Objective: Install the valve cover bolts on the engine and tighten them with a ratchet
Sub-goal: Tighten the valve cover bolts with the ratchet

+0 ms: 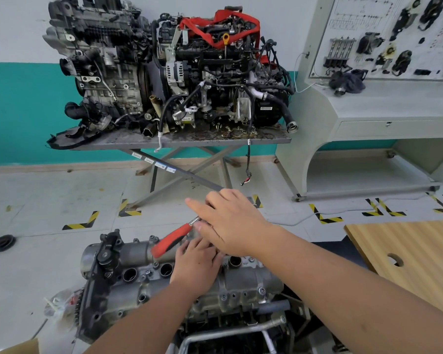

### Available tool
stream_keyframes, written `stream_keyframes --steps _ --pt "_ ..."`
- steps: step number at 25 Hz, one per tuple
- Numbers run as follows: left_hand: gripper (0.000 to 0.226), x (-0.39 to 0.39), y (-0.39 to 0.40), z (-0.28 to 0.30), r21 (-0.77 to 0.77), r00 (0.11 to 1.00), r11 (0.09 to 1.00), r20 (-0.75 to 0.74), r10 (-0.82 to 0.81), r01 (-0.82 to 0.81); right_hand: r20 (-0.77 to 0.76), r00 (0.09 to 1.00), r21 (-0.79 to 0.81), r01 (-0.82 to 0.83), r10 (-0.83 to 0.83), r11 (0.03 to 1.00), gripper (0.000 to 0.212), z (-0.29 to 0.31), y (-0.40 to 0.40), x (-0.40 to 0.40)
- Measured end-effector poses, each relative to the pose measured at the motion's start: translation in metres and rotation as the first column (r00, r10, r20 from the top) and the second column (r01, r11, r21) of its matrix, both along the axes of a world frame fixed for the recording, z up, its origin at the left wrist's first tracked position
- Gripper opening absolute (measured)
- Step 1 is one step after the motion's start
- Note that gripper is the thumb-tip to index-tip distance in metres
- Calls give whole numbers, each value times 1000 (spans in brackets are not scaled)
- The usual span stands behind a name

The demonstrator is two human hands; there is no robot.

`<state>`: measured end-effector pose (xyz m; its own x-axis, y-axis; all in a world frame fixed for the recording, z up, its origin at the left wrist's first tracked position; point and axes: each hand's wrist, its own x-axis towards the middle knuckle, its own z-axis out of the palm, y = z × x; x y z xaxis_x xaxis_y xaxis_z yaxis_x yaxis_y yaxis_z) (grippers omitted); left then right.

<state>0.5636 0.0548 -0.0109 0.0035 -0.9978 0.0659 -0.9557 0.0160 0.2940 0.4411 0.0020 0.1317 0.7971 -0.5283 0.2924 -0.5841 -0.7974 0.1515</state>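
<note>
right hand (230, 221) grasps ratchet (173, 238) head; left hand (198, 261) grip on engine (241, 282) unclear.

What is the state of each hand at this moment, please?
Left hand: on the valve cover under the ratchet; its fingers are hidden, so its state cannot be told.
Right hand: holds the ratchet at its head.

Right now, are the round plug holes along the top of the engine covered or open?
Open. Three holes in the engine show dark, empty bores. The left hand hides any between them.
</note>
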Motion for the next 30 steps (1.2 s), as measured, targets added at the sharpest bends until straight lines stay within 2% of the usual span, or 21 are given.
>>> stream_keyframes --steps 2,4,6,7,8,9,10,11,12,13,14,16,19,21,23,24,25,27,29,30 --pt "69 1 -2 -4 10 1000 1000 -6 15 -14 -39 999 58 14 -11 998 52 6 -6 4" --pt "69 0 -3 -4 1 1000 1000 -13 19 -19 18 998 199 52 -57 979 38 8 -8 8" --pt "68 1 -2 -5 -17 1000 1000 -10 19 -19 107 979 381 124 -177 916 27 10 -10 13" --pt "68 1 -2 -6 -21 1000 1000 -6 18 -19 134 953 503 171 -271 847 27 11 -10 15" --pt "67 1 -2 -6 -23 1000 1000 0 18 -18 170 905 658 189 -389 729 26 14 -11 15" --pt "65 1 -2 -6 -21 1000 1000 -1 18 -18 214 830 817 137 -516 560 23 15 -11 15" --pt "63 1 -3 -6 -16 1000 1000 -7 17 -17 247 726 934 -2 -642 357 18 17 -10 15" --pt "59 1 -3 -5 -3 1000 1000 -10 17 -17 242 612 969 -192 -753 155 13 19 -8 14" --pt "56 1 -3 -5 10 1000 1000 -5 17 -17 217 524 931 -366 -824 13 9 19 -5 13" --pt "53 1 -3 -5 20 1000 1000 2 17 -17 200 466 868 -492 -862 -65 7 17 -2 12" --pt "51 1 -4 -5 24 1000 1000 6 16 -16 197 422 812 -576 -885 -93 7 13 0 10" --pt "51 1 -4 -5 28 1000 1000 5 14 -14 237 346 724 -686 -908 -73 11 1 4 7" --pt "49 1 -2 -5 20 1000 1000 -5 14 -14 336 230 611 -792 -913 25 19 -15 10 -2" --pt "46 1 -2 -3 18 1000 1000 -28 14 -13 421 223 626 -773 -879 103 18 -25 17 -5" --pt "43 0 -2 1 27 998 1000 -63 12 -11 512 288 758 -595 -809 268 24 -28 26 -5" --pt "41 0 -1 3 31 998 1000 -66 6 -4 556 356 791 -505 -751 345 27 -34 28 -4" --pt "39 1 0 5 27 999 1000 -54 -4 5 609 417 777 -482 -674 404 32 -36 31 -2" --pt "39 1 4 7 -5 999 1000 -33 -22 22 661 600 720 -340 -450 605 44 -39 35 -4" --pt "45 2 5 7 -12 998 1000 -60 -13 12 591 798 421 -180 -118 889 47 -36 27 -11" --pt "45 2 5 8 -14 997 1000 -79 -5 3 475 879 243 -180 45 953 46 -32 22 -13"
